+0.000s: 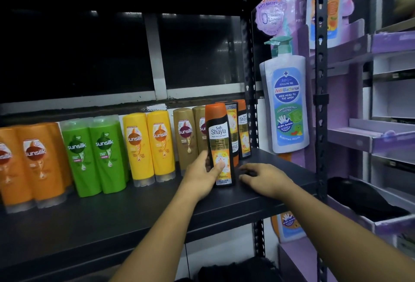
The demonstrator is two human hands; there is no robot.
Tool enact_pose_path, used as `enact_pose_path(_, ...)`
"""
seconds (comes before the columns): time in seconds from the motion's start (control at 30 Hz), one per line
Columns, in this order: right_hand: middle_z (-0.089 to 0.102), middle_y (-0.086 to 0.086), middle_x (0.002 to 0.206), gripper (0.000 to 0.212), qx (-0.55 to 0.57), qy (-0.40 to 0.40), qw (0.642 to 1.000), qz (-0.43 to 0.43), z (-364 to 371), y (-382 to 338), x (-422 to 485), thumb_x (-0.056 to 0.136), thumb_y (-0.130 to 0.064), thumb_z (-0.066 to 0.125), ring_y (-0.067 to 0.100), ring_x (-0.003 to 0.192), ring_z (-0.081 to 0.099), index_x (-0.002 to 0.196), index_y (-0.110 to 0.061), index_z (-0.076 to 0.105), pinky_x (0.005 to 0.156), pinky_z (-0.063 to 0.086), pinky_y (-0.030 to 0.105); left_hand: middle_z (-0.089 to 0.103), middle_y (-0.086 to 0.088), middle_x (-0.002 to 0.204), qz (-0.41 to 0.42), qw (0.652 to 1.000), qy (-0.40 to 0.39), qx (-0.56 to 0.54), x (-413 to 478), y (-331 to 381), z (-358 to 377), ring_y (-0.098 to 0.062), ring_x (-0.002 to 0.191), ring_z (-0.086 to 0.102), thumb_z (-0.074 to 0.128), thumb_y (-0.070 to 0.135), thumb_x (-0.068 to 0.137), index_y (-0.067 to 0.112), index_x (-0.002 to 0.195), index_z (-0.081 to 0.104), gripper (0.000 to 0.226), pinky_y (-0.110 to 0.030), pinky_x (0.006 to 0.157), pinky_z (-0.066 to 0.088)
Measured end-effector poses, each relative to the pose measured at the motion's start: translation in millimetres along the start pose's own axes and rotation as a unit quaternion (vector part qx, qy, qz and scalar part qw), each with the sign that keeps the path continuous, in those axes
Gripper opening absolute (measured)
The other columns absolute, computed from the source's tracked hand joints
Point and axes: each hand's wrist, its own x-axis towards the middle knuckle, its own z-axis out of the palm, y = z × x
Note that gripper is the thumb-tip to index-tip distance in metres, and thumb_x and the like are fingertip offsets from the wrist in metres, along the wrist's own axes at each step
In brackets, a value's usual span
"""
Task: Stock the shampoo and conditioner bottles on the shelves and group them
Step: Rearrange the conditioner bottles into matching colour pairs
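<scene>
My left hand (203, 175) grips a black Safi Shayla bottle (219, 133) with an orange cap, standing upright on the dark shelf (157, 210). My right hand (262, 177) rests flat on the shelf just right of that bottle, fingers spread and holding nothing. Behind the held bottle stand more Shayla bottles (241, 131). Along the back, from left to right, Sunsilk bottles are grouped: orange (33, 162), green (96, 153), yellow (150, 144) and brown-gold (186, 131).
A perforated black upright post (251, 102) bounds the shelf's right side. Beyond it hangs a purple cardboard display with a large pump-bottle cutout (286, 102). Purple and white shelving (381, 135) stands at the far right. A dark item (359, 196) lies on a lower right ledge.
</scene>
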Motion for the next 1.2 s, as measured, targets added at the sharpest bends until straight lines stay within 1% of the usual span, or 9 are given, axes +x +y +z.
enact_pose_path(0.13,0.064,-0.010,0.134,0.037,-0.031,-0.002,0.999,0.006,1,-1,-1,0.095,-0.056,0.051,0.016,0.120,0.058,0.129,-0.044,0.061,0.098,0.049,0.038,0.063,0.008,0.136,-0.015,1.000,-0.004,0.021,-4,1,0,-0.014,0.123,0.059,0.062,0.042,0.100,0.035,0.140,0.045,0.044,-0.045,0.105,0.051)
enact_pose_path(0.23,0.064,-0.010,0.132,0.036,-0.040,0.005,0.999,0.006,2,0,-2,0.095,-0.055,0.051,0.017,0.119,0.058,0.126,-0.043,0.062,0.097,0.049,0.039,0.060,0.005,0.140,-0.023,0.999,-0.003,0.035,-3,0,1,-0.017,0.127,0.057,0.060,0.036,0.102,0.032,0.145,0.042,0.047,-0.038,0.104,0.049)
enact_pose_path(0.37,0.064,-0.010,0.133,0.040,-0.034,0.006,0.999,0.012,3,2,2,0.094,-0.056,0.053,0.017,0.120,0.058,0.130,-0.041,0.060,0.098,0.048,0.037,0.060,0.002,0.140,-0.028,0.997,0.015,0.066,-1,-3,2,-0.016,0.123,0.057,0.060,0.033,0.102,0.027,0.143,0.045,0.044,-0.030,0.092,0.045)
enact_pose_path(0.5,0.065,-0.007,0.131,0.044,0.035,0.030,0.999,0.023,4,1,13,0.094,-0.056,0.058,0.018,0.122,0.058,0.131,-0.033,0.062,0.105,0.046,0.039,0.062,0.000,0.137,-0.036,0.995,0.029,0.087,5,-7,4,-0.018,0.122,0.060,0.060,0.036,0.102,0.022,0.136,0.050,0.038,-0.029,0.088,0.046)
enact_pose_path(0.67,0.066,-0.002,0.112,0.043,0.171,0.124,0.977,0.038,1,-9,38,0.096,-0.043,0.064,0.016,0.104,0.062,0.132,-0.020,0.059,0.085,0.046,0.028,0.063,0.001,0.134,-0.025,0.996,0.028,0.085,10,-16,6,-0.014,0.116,0.059,0.060,0.035,0.103,0.023,0.134,0.050,0.035,-0.028,0.085,0.044)
enact_pose_path(0.8,0.061,0.007,0.133,0.069,0.227,0.152,0.959,0.081,3,-19,69,0.090,-0.041,0.074,0.027,0.122,0.059,0.147,-0.018,0.043,0.102,0.048,0.040,0.063,0.002,0.135,-0.020,0.997,0.030,0.075,16,-21,7,-0.007,0.106,0.053,0.058,0.034,0.104,0.025,0.135,0.048,0.034,-0.027,0.086,0.044)
enact_pose_path(0.9,0.060,0.008,0.137,0.073,0.275,0.172,0.943,0.073,10,-27,84,0.088,-0.032,0.078,0.027,0.125,0.058,0.148,-0.016,0.040,0.101,0.048,0.039,0.061,0.002,0.136,-0.027,0.996,0.022,0.082,18,-21,8,-0.007,0.106,0.052,0.054,0.036,0.105,0.025,0.138,0.047,0.035,-0.027,0.086,0.044)
enact_pose_path(1.0,0.064,0.005,0.131,0.074,0.294,0.209,0.932,0.045,20,-31,89,0.087,-0.030,0.080,0.022,0.120,0.061,0.149,-0.017,0.041,0.097,0.048,0.035,0.062,0.001,0.135,-0.037,0.994,0.019,0.098,21,-24,8,-0.010,0.105,0.055,0.052,0.039,0.105,0.024,0.135,0.049,0.034,-0.028,0.083,0.046)
enact_pose_path(1.2,0.068,-0.003,0.117,0.065,0.284,0.198,0.938,0.015,30,-25,99,0.083,-0.033,0.083,0.015,0.106,0.067,0.139,-0.023,0.051,0.096,0.056,0.041,0.063,-0.001,0.131,-0.039,0.991,0.020,0.129,25,-26,10,-0.019,0.113,0.060,0.049,0.044,0.105,0.023,0.131,0.049,0.034,-0.032,0.084,0.049)
